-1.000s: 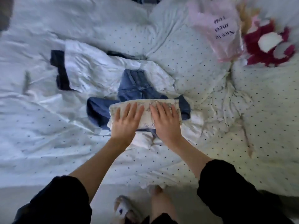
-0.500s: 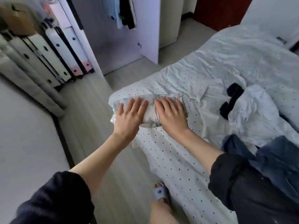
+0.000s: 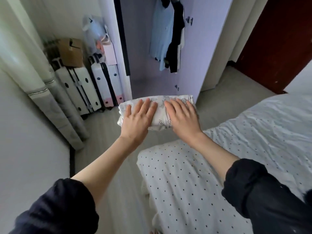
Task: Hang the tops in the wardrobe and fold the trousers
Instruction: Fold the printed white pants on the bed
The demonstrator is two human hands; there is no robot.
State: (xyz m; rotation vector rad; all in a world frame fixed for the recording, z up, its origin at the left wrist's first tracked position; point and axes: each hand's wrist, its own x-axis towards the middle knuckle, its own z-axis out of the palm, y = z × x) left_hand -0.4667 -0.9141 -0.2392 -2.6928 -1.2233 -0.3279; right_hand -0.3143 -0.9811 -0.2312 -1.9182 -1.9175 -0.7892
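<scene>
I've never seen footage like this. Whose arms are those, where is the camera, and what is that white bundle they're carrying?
There is no machine here: these are a person's two bare arms, filmed by one wide-angle camera worn on the head, looking forward and down. That is why the room looks bent at the edges.

The left hand and the right hand lie flat on top of a folded white garment with a faint printed pattern, holding it in the air above the floor. How it is supported underneath is hidden.

Ahead stands the open wardrobe, where a pale blue top and a dark top hang. Left of it are white suitcases and a cardboard box. At lower right is the bed, covered in white dotted bedding.
</scene>
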